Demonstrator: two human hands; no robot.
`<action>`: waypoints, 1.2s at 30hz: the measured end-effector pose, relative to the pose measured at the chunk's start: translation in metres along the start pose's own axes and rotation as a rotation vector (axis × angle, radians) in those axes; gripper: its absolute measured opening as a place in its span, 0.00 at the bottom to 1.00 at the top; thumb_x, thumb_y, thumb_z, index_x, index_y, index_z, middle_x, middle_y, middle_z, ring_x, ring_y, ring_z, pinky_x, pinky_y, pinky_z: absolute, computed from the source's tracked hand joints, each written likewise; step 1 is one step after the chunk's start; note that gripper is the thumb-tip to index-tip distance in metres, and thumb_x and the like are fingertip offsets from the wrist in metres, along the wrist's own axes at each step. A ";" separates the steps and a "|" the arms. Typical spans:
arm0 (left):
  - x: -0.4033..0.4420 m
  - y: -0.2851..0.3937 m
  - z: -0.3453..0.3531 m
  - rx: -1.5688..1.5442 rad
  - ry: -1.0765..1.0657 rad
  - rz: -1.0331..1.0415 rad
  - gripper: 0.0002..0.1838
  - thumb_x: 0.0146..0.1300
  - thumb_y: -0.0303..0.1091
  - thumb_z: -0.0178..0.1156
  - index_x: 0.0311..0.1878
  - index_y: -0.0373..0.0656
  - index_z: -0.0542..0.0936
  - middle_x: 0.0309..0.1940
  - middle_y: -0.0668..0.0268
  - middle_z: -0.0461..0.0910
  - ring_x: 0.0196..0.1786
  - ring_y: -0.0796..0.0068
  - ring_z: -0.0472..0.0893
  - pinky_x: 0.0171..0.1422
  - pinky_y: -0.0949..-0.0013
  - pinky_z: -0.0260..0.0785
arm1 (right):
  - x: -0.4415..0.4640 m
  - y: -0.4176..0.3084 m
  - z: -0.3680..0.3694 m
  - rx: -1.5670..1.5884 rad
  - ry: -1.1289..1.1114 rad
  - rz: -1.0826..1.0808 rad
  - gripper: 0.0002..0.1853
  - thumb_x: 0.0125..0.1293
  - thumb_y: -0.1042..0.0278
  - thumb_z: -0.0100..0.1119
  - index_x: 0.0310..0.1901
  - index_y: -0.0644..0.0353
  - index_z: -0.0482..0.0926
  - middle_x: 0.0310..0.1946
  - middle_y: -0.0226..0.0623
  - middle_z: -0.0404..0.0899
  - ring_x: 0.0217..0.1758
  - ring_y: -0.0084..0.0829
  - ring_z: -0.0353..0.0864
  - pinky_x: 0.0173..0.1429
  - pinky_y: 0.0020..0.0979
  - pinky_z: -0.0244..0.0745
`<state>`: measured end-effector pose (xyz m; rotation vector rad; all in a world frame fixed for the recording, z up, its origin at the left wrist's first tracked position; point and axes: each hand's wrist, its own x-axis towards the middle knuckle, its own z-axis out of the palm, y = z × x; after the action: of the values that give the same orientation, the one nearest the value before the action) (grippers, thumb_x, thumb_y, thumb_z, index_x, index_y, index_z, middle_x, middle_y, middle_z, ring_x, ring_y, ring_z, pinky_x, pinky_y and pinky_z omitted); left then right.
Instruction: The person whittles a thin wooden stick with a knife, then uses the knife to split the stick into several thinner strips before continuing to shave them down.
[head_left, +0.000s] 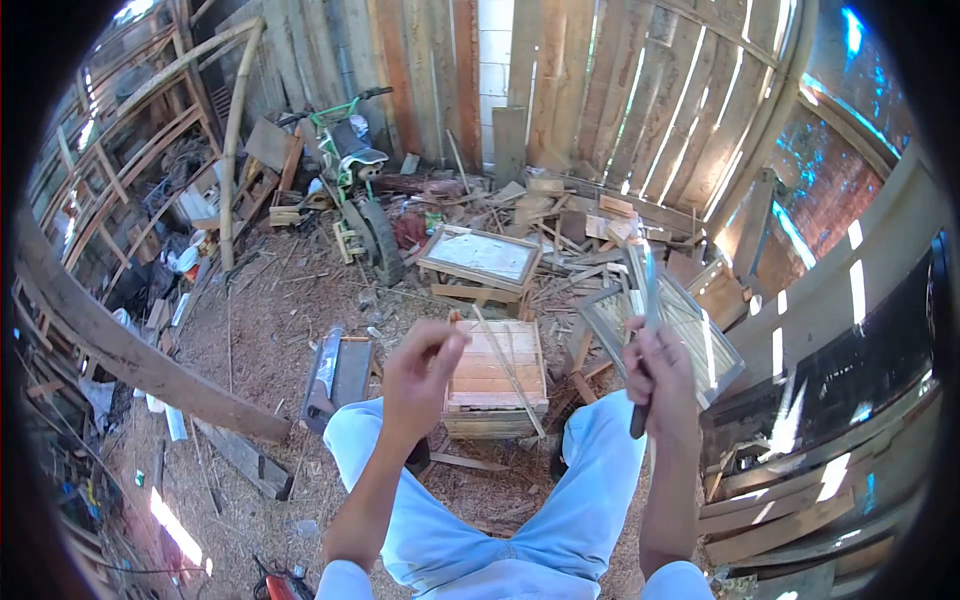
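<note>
My left hand (422,375) is raised left of the wooden crate (495,365), its fingers curled in near the thumb; whatever it holds, if anything, does not show. A long blade (652,285) points upward from my right hand (660,372), whose fingers wrap round the dark handle of this knife. The crate stands between my knees, with a thin wood strip (508,370) lying slantwise across its slatted top. Behind it is a wooden frame (480,256) with a pale panel.
To the left of the crate lies a dark tray-like box (340,378). A slatted panel (690,335) leans at the right. Wood scraps and a small green bike (355,160) are farther back. A thick beam (150,360) slants at the left.
</note>
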<state>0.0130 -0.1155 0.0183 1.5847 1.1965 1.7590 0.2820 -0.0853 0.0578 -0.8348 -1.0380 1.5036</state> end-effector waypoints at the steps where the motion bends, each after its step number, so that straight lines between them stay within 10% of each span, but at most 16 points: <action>1: 0.009 0.001 0.003 0.007 0.016 0.001 0.03 0.63 0.23 0.59 0.39 0.37 0.77 0.30 0.67 0.77 0.29 0.81 0.74 0.35 0.77 0.66 | -0.002 0.008 0.007 -0.128 0.018 0.084 0.11 0.73 0.61 0.49 0.48 0.58 0.73 0.23 0.27 0.72 0.15 0.09 0.57 0.16 0.14 0.51; 11: 0.006 0.001 0.034 -0.402 0.233 -0.084 0.04 0.67 0.23 0.56 0.42 0.35 0.73 0.34 0.64 0.78 0.37 0.77 0.78 0.42 0.71 0.74 | -0.017 0.059 0.038 -0.164 -0.190 0.300 0.21 0.74 0.55 0.46 0.56 0.65 0.72 0.36 0.35 0.81 0.16 0.10 0.57 0.19 0.16 0.55; 22: -0.058 -0.003 0.039 -0.010 -0.347 0.249 0.12 0.58 0.16 0.60 0.45 0.37 0.78 0.45 0.55 0.81 0.44 0.68 0.84 0.49 0.68 0.78 | 0.009 0.043 0.034 0.016 -0.181 0.150 0.11 0.69 0.62 0.56 0.41 0.63 0.75 0.24 0.24 0.71 0.16 0.08 0.57 0.18 0.15 0.52; 24: -0.060 0.005 0.041 -0.489 -0.421 -0.351 0.10 0.64 0.21 0.57 0.48 0.36 0.76 0.42 0.57 0.82 0.42 0.68 0.84 0.45 0.69 0.79 | 0.007 0.039 0.042 -0.041 -0.112 0.103 0.11 0.69 0.62 0.57 0.40 0.64 0.75 0.23 0.23 0.70 0.16 0.08 0.56 0.18 0.15 0.51; 27: -0.059 0.017 0.042 -0.746 -0.362 -0.697 0.10 0.68 0.28 0.54 0.50 0.35 0.74 0.38 0.59 0.81 0.35 0.72 0.84 0.37 0.72 0.79 | 0.010 0.045 0.039 -0.170 -0.022 0.003 0.11 0.68 0.63 0.58 0.40 0.63 0.75 0.22 0.23 0.70 0.16 0.09 0.56 0.18 0.16 0.50; 32: -0.055 0.015 0.036 -0.495 -0.307 -0.747 0.11 0.68 0.30 0.57 0.48 0.34 0.76 0.31 0.64 0.79 0.25 0.82 0.76 0.27 0.79 0.69 | 0.015 0.048 0.035 -0.361 0.018 -0.158 0.13 0.71 0.61 0.53 0.46 0.63 0.75 0.24 0.25 0.71 0.16 0.10 0.57 0.18 0.17 0.52; 36: -0.058 0.004 0.035 -0.295 -0.161 -0.633 0.11 0.67 0.32 0.59 0.47 0.35 0.78 0.28 0.69 0.79 0.23 0.89 0.71 0.24 0.82 0.60 | -0.005 0.045 0.024 -0.095 -0.207 0.146 0.18 0.75 0.63 0.42 0.61 0.60 0.68 0.27 0.28 0.73 0.18 0.11 0.58 0.20 0.16 0.53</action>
<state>0.0592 -0.1555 -0.0114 1.0034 1.1334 1.2936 0.2448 -0.0960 0.0252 -0.8487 -1.2301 1.7023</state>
